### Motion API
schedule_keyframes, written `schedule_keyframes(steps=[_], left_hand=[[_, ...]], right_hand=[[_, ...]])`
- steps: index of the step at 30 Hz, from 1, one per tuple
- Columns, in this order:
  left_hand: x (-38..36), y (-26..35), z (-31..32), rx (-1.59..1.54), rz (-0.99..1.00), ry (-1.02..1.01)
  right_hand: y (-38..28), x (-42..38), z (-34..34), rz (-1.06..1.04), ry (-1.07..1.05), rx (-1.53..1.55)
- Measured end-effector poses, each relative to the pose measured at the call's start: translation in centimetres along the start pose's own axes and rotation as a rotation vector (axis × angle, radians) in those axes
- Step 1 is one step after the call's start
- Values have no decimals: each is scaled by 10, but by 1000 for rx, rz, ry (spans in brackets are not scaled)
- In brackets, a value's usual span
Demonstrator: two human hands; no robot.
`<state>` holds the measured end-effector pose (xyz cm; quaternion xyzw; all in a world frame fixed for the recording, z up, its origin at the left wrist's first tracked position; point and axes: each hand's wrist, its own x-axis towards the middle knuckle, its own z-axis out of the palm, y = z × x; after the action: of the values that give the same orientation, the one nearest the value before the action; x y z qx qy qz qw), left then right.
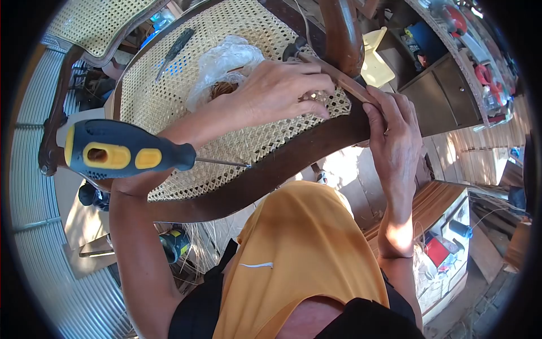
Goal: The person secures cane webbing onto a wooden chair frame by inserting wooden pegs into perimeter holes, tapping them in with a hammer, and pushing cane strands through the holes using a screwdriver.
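Note:
A chair seat of woven cane [226, 144] in a dark wooden frame [254, 189] lies before me. A screwdriver [127, 153] with a dark blue and yellow handle stands with its tip at the cane's front edge; neither hand is on it. My left hand [288, 93] is over the cane with its fingers spread and curved, near the far end of a wooden handle [341, 79]. Between thumb and fingers, my right hand [395, 121] grips the near end of that handle. A dark tool head shows at its far end.
On the cane lie a clear plastic bag [226, 59] with brown strands and a thin dark-handled tool [179, 45]. A chair post [341, 34] rises behind the hands. A yellow tray [377, 59] and wooden cabinet [437, 96] stand at the upper right.

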<state>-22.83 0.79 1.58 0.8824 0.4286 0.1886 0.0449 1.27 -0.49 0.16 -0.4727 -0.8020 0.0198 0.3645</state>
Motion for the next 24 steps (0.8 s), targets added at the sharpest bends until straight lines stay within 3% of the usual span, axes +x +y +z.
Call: schedule_keyframes(steps=[11,13,15,17,20,22,24], left_hand=[[-3,3,6,-177,-18,79],[-5,-2,9,-209,-30,87],[-6,9,-11,-294,-352,-36],[-11,11,-29,-420,-516,-12],[-33,-15,-58,-693,-518,266],[-50,-19,-71,-262,-520,293],[-71,-18,-76,-267,-587,345]], right_hand=[[-8,3,8,-26,-88,31],[-4,-1,7,-83,11,63],[4,1,8,-151,131,151],[4,10,-10,-60,212,364],[22,16,-24,8,401,571],[37,13,-36,83,480,657],[81,3,-40,140,458,884]])
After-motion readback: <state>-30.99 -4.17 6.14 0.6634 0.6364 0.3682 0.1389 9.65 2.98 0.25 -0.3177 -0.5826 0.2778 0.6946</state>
